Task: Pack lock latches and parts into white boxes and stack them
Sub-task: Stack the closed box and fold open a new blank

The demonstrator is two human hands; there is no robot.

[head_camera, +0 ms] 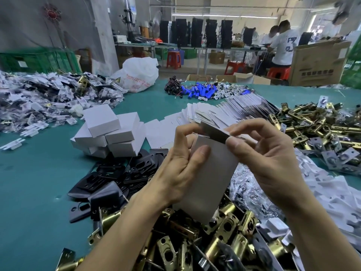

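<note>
Teal table [29, 182], brass latches [224, 229] heaped — left hand [179, 173], right hand [273, 165]: fingers [234, 143] pinch one white box [213, 182].

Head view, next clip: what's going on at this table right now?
A person holds a white box up in both hands over a heap of brass latches. The left hand grips the box body while the right hand pinches its top flap, which is folded partway; whether it is being opened or closed cannot be told. Closed boxes are piled on the green table to the left, beside black plates.
</note>
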